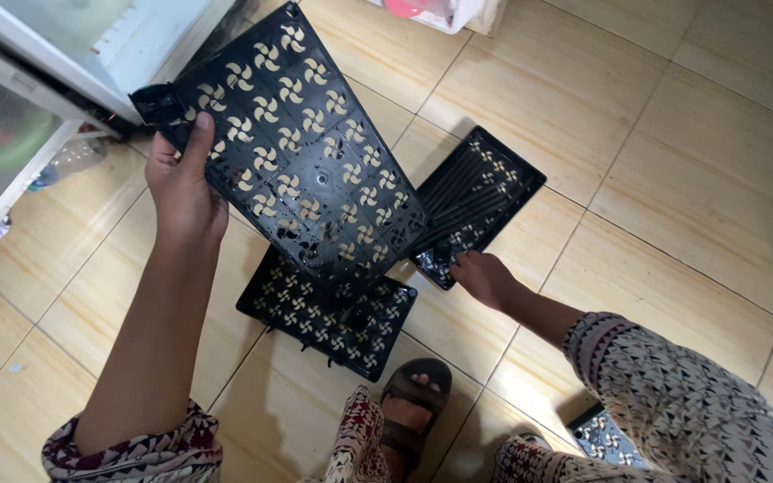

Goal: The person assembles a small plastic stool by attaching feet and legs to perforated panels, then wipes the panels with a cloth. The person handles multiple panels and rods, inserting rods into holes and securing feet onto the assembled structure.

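My left hand (182, 183) grips the left edge of a black perforated plastic tray (301, 143) and holds it tilted above the floor. Its pinwheel-shaped cut-outs let the tiles show through. Under it a second perforated black tray (337, 317) lies flat on the tiles. My right hand (483, 275) reaches down and holds the near corner of a third black tray (480, 197), ribbed inside, which rests on the floor to the right.
Beige floor tiles (673, 161) run all around. A white-framed glass cabinet (38, 80) stands at the upper left. My sandalled foot (413, 398) is just below the flat tray. Part of another perforated tray (606, 438) shows under my right sleeve.
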